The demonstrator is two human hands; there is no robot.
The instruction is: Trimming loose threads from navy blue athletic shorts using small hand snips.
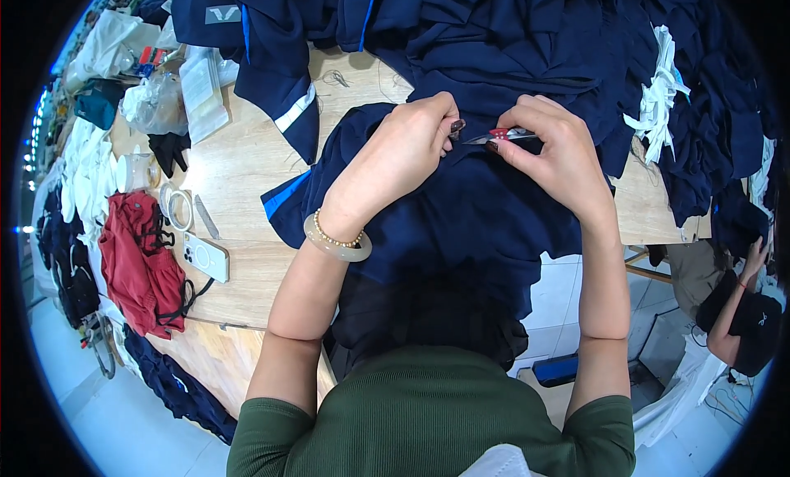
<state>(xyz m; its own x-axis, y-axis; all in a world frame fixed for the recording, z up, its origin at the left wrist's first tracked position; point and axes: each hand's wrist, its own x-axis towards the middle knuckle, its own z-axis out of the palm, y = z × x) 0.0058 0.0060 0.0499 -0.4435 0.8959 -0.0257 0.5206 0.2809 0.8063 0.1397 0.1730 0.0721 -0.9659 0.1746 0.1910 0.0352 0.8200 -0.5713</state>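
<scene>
A dark navy garment (461,222) lies bunched over the table's near edge and hangs down in front of me. My left hand (403,148) is closed in a pinch on its fabric; whether a thread is also between the fingertips is too small to tell. In my right hand (559,144) is a pair of small thread snips (500,135) with a red part and thin metal blades. The blades point left, their tips close to my left fingertips, just above the cloth.
More navy garments (510,41) are piled along the far side, with white strips (658,99) on the right. A phone (206,257), a tape roll (179,210), red clothing (140,263) and plastic bags (156,103) lie left. Another person (741,312) is at far right.
</scene>
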